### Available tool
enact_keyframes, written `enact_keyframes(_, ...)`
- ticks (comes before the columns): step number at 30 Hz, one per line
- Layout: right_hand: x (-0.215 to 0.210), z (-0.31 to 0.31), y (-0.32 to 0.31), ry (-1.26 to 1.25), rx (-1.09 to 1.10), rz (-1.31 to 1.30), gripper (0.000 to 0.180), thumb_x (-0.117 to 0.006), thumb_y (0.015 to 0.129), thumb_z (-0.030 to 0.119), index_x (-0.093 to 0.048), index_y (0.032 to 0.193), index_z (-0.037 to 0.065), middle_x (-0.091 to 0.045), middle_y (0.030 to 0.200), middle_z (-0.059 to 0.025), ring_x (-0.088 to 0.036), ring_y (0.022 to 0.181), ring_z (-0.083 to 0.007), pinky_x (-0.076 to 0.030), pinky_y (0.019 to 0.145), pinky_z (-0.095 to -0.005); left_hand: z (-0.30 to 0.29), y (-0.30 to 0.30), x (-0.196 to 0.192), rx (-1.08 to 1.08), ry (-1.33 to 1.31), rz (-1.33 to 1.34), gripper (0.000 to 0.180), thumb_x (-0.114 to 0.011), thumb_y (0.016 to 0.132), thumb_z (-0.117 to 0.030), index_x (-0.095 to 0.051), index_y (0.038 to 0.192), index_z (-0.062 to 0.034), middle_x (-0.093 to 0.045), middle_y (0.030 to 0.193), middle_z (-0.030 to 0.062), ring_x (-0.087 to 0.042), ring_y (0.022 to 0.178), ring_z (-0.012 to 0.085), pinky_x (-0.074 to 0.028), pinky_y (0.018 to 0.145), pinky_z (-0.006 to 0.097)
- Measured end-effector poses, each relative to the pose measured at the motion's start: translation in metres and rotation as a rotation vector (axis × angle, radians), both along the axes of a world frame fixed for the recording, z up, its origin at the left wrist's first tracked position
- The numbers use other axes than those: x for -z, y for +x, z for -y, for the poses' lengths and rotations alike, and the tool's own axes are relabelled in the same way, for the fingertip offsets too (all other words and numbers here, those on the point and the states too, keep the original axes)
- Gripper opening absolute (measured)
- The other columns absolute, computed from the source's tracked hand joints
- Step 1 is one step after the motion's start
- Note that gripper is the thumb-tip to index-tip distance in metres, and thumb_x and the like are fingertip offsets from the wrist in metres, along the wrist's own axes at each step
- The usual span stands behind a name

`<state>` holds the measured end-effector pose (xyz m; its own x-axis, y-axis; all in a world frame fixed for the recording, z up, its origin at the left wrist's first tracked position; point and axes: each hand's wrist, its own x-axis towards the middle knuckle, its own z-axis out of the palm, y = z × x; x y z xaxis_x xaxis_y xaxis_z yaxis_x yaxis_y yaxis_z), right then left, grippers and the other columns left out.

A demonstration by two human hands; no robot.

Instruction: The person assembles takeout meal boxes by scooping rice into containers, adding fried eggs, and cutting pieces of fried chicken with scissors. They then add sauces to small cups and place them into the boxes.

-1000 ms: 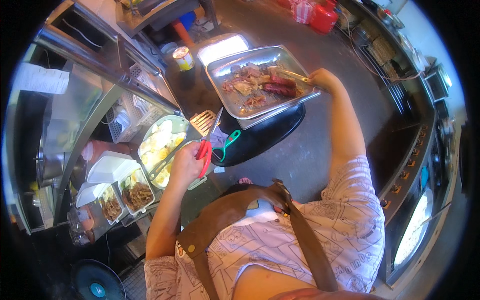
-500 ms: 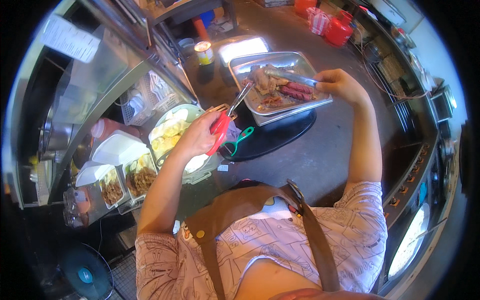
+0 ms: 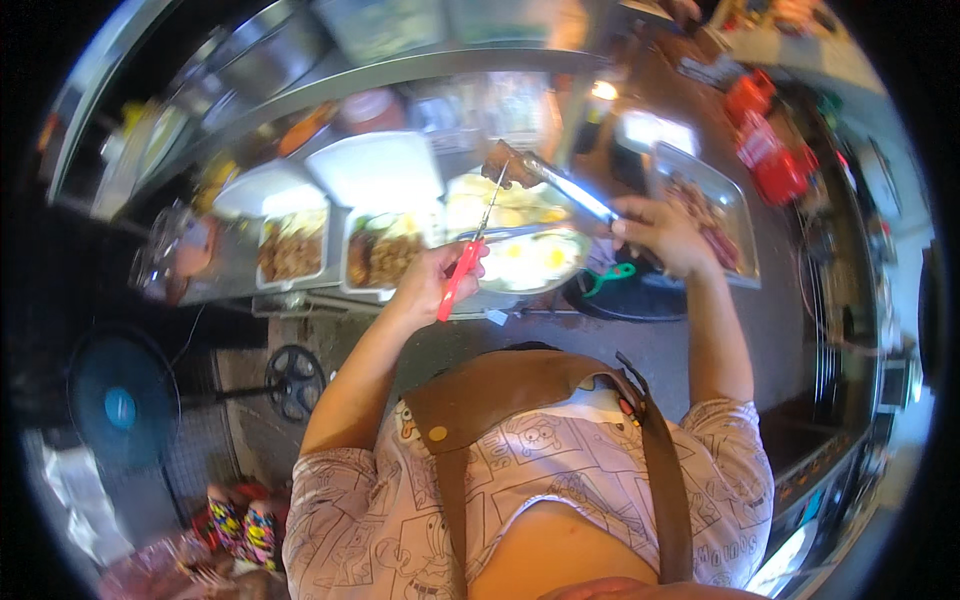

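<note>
My left hand is closed around the handles of red scissors, blades pointing up. My right hand grips metal tongs, whose tips pinch a browned piece of meat. The scissor blades reach up to the meat's lower edge; whether they cut into it is too blurred to tell. Below the meat lies a dish of fried eggs. To its left, two open white takeaway boxes hold chopped brown meat. Beyond my right hand, a metal tray holds more meat.
A black round board with a green peeler lies right of the eggs. A metal shelf runs above the boxes. Red gas cylinders stand at the far right. A fan is at the left.
Both hands have swung left from the metal tray to above the eggs and boxes. The tongs now carry a piece of meat, and the scissors point up at it. The view has turned left.
</note>
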<state>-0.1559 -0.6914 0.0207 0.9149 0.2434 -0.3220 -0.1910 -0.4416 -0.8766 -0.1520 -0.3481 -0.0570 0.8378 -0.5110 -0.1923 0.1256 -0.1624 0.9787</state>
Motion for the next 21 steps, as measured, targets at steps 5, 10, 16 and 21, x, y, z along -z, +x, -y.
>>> enact_keyframes(5, 0.063, -0.127, 0.022, 0.473, -0.003, -0.149, 0.022, -0.061, 0.091, 0.014, -0.062, 0.108, -0.001, -0.067, 0.09, -0.0056, -0.058, 0.07, -0.0102, -0.043, 0.062, -0.0214, -0.092, -0.023, 0.021, -0.17, -0.11, -0.017, 0.044, -0.067, 0.085, -0.018, -0.057, 0.122, 0.0016, -0.062, 0.096, 0.0048, -0.059, 0.077, 0.0109, -0.049, 0.069, 0.025)
enact_keyframes(10, 0.076, -0.219, 0.052, 0.363, -0.141, -0.214, 0.02, -0.059, 0.092, 0.013, -0.063, 0.105, 0.0, -0.065, 0.086, -0.0048, -0.056, 0.068, -0.0104, -0.042, 0.061, -0.0221, -0.17, -0.04, 0.037, -0.352, -0.107, -0.106, 0.047, -0.066, 0.08, -0.017, -0.056, 0.122, 0.0009, -0.064, 0.098, 0.0063, -0.06, 0.078, 0.0119, -0.049, 0.069, 0.024)
enact_keyframes(16, 0.07, -0.309, 0.095, 0.094, -0.336, -0.266, 0.015, -0.057, 0.091, 0.016, -0.063, 0.096, 0.003, -0.064, 0.081, -0.0021, -0.054, 0.061, -0.0079, -0.04, 0.053, -0.0223, -0.242, -0.035, 0.076, -0.478, -0.18, -0.194, 0.038, -0.061, 0.079, -0.015, -0.056, 0.113, 0.0018, -0.063, 0.083, 0.0082, -0.058, 0.06, 0.014, -0.045, 0.049, 0.027)
enact_keyframes(21, 0.086, -0.356, 0.112, -0.006, -0.353, -0.321, 0.013, -0.058, 0.091, 0.016, -0.064, 0.089, 0.005, -0.064, 0.077, -0.0015, -0.053, 0.056, -0.0077, -0.036, 0.046, -0.0205, -0.271, -0.032, 0.098, -0.516, -0.214, -0.26, 0.027, -0.063, 0.082, -0.012, -0.058, 0.101, 0.0062, -0.058, 0.071, 0.007, -0.056, 0.054, 0.0143, -0.045, 0.05, 0.028)
